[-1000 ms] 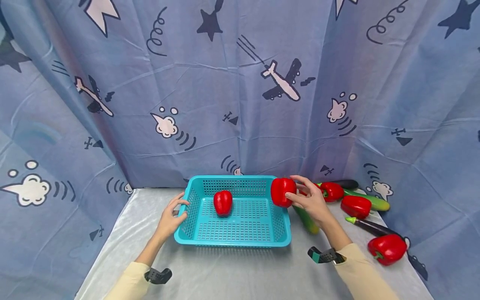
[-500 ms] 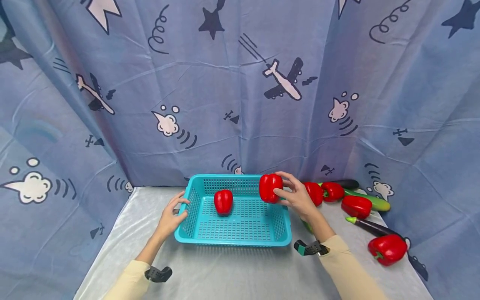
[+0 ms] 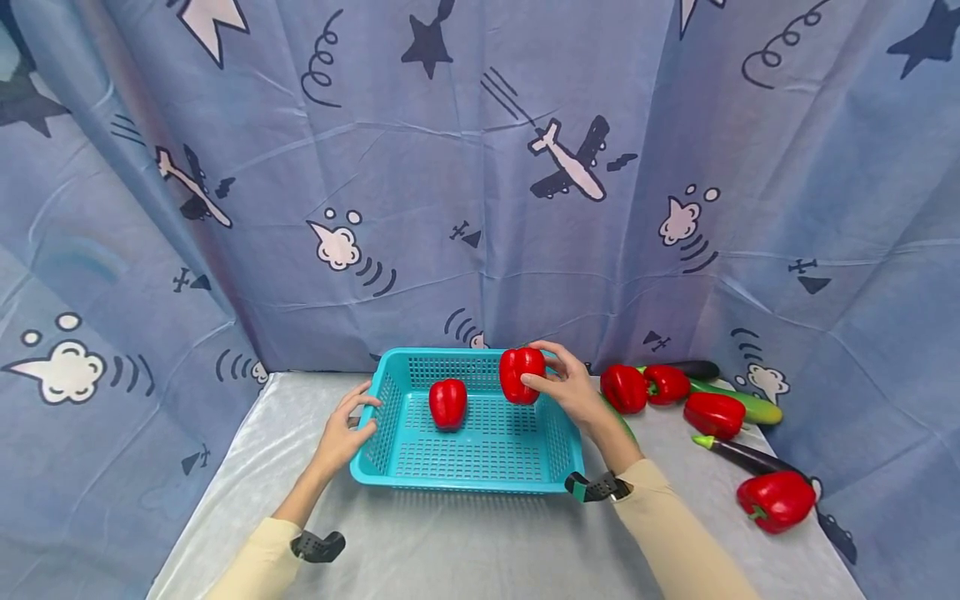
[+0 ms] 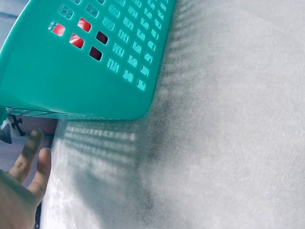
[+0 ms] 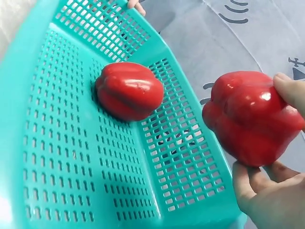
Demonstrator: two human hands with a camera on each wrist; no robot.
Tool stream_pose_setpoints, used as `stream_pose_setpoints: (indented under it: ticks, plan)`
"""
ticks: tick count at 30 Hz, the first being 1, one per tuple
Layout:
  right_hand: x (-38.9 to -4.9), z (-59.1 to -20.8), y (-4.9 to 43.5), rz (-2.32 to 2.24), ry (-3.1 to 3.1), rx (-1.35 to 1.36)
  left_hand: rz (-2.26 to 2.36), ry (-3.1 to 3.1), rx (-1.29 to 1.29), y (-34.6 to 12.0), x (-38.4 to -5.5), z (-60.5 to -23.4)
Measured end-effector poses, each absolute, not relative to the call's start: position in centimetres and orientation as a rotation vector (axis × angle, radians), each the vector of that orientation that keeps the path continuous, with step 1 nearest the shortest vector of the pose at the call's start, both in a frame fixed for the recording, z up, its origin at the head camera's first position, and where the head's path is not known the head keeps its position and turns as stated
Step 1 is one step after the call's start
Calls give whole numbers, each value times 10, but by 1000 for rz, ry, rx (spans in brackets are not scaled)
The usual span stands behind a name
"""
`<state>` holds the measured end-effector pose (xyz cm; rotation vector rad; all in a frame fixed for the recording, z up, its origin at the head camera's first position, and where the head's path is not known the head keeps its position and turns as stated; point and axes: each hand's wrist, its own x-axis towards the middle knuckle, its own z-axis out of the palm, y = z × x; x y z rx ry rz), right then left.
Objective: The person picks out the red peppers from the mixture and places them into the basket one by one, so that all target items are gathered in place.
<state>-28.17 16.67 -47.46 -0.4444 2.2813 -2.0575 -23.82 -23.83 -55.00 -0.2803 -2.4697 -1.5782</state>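
My right hand (image 3: 573,388) holds a red bell pepper (image 3: 521,375) above the right part of a turquoise plastic basket (image 3: 465,486). In the right wrist view, thumb and fingers grip this pepper (image 5: 250,117) from opposite sides. Another red bell pepper (image 3: 447,404) lies on the basket floor, left of the middle. At the left rim, my left hand (image 3: 341,433) holds the basket with its thumb and fingertips. Two fingers of that hand (image 4: 24,186) stand apart from the basket wall in the left wrist view.
Several red bell peppers (image 3: 714,415), an eggplant (image 3: 750,456) and a cucumber (image 3: 761,408) lie on the right side of the white-covered table (image 3: 465,550). A green vegetable is partly hidden behind my right arm. A patterned blue curtain (image 3: 420,183) hangs around the table.
My right hand has carried its bell pepper leftward, from the basket's right rim to above the inside. The left hand stays at the left rim, and the basket keeps its place.
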Motion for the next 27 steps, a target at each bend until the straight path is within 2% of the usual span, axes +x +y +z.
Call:
stream_pose_setpoints:
  ticks: [7, 17, 22, 27]
  plan:
    - [-288, -475, 154, -2057, 2229, -405, -1595, -2469, -259, -239, -237, -548]
    - [-295, -479, 146, -2102, 2147, -303, -1575, -2459, -263, -222, -216, -507]
    - [-297, -485, 143, -2113, 2098, -237, -1582, -2452, -274, -224, -219, -512]
    - [-299, -492, 137, -2116, 2064, -216, -1595, -2416, -291, -231, -230, -534]
